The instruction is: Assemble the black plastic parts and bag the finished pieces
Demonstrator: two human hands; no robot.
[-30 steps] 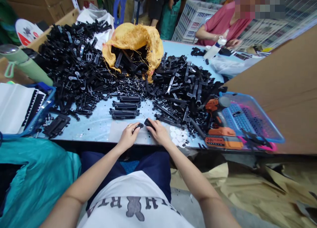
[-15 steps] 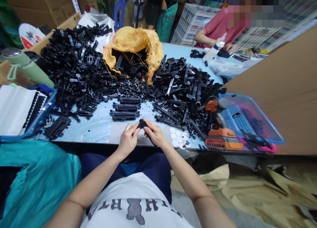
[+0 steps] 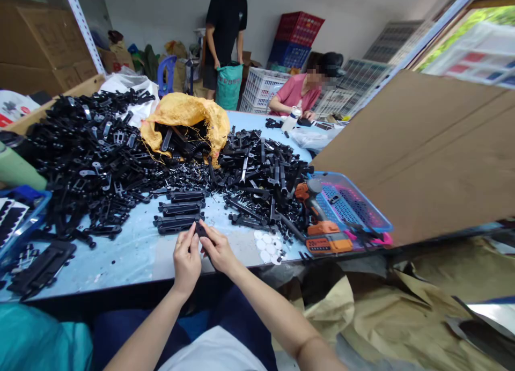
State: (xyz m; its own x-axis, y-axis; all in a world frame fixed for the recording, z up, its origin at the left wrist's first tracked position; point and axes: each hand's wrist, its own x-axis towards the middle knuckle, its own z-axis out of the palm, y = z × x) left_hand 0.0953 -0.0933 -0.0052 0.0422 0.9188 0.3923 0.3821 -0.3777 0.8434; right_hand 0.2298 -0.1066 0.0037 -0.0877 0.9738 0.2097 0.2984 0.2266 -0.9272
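Close to the table's front edge, my left hand (image 3: 187, 255) and my right hand (image 3: 217, 247) meet fingertip to fingertip, both closed on one small black part (image 3: 200, 230). Its exact kind does not show, since fingers cover much of it. Just beyond lie several long black assembled pieces (image 3: 181, 209), side by side in a short stack of rows. Right of my hands are white round stickers (image 3: 269, 246) on a sheet. An orange and black cordless drill (image 3: 317, 210) rests farther right.
Heaps of black parts (image 3: 80, 151) and loose screws (image 3: 181, 175) cover the table's middle and left. A yellow woven sack (image 3: 181, 110) spills parts. At right stand a blue basket (image 3: 358, 199) and a cardboard panel (image 3: 422, 156). Two people (image 3: 227, 33) are across the table.
The camera view has swung up and to the right, so the scene sits lower and farther left. My hands still hold the black part together, with the fingers slightly shifted.
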